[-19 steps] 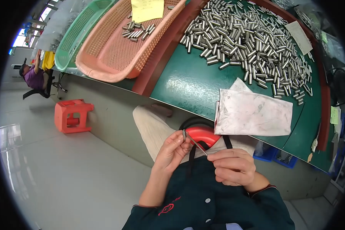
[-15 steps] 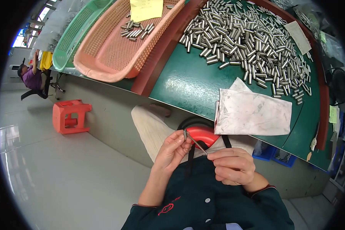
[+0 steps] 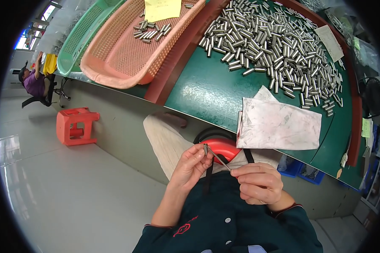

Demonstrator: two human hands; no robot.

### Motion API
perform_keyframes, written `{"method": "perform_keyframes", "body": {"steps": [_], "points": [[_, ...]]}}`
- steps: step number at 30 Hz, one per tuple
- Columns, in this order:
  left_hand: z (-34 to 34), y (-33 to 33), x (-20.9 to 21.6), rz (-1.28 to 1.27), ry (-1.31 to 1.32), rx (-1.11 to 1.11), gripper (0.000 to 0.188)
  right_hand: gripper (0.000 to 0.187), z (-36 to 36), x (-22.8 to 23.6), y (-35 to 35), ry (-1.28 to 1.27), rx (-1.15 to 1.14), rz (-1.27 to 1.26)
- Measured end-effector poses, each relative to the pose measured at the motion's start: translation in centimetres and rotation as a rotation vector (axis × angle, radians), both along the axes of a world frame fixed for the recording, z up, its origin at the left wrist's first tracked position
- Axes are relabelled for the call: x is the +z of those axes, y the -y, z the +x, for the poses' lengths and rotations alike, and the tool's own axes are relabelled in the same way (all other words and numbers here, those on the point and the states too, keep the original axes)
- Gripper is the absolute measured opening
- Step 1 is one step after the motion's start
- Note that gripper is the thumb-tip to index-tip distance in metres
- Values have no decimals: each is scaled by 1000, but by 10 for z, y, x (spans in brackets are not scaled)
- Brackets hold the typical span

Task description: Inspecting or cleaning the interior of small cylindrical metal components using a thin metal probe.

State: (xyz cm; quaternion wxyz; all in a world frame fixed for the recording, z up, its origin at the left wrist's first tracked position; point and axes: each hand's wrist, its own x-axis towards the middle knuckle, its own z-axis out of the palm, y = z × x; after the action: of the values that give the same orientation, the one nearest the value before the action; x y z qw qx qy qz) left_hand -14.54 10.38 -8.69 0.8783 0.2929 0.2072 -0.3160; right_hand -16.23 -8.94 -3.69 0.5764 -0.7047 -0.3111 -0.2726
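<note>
Between the thumb and fingers of my left hand [image 3: 191,168] is a small metal tube [image 3: 206,149], held above my lap. My right hand [image 3: 259,182] pinches a thin metal rod [image 3: 220,160] whose far tip meets the tube; whether it goes inside I cannot tell. The rod's near end is hidden in my right fingers. Beyond my hands, a large pile of short shiny metal tubes [image 3: 278,50] covers the green tabletop [image 3: 194,90]. A folded, stained whitish cloth [image 3: 280,124] lies at the table's near edge.
Left of a dark red ledge [image 3: 166,80] stands a pink plastic basket [image 3: 114,78] with several tubes and a yellow paper [image 3: 162,9]. A green basket [image 3: 67,59] sits beside it. On the floor is a red stool [image 3: 77,126]. A person [image 3: 34,82] sits far left.
Both hands have shifted very slightly to the right in view, with the tube and rod still held. The whole view has moved a little; otherwise things look the same.
</note>
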Motion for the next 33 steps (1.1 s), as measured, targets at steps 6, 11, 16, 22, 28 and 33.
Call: {"method": "perform_keyframes", "body": {"steps": [6, 11, 16, 22, 28, 33], "points": [[0, 4, 3, 75, 55, -28, 16, 22, 0, 1, 0, -25, -10, -34], [-1, -2, -1, 149, 93, 53, 17, 24, 0, 5, -1, -93, 14, -152], [2, -3, -4, 121, 151, 74, 15, 27, -3, 5, 3, -99, 48, -165], [-2, 7, -5, 3, 158, 56, 15, 32, -8, 0, 8, -43, -26, -75], [2, 9, -1, 49, 102, 111, 14, 26, -4, 2, 3, -105, 2, -130], [2, 10, 0, 59, 146, 84, 15, 22, -7, 0, 3, -68, 29, -93]]}}
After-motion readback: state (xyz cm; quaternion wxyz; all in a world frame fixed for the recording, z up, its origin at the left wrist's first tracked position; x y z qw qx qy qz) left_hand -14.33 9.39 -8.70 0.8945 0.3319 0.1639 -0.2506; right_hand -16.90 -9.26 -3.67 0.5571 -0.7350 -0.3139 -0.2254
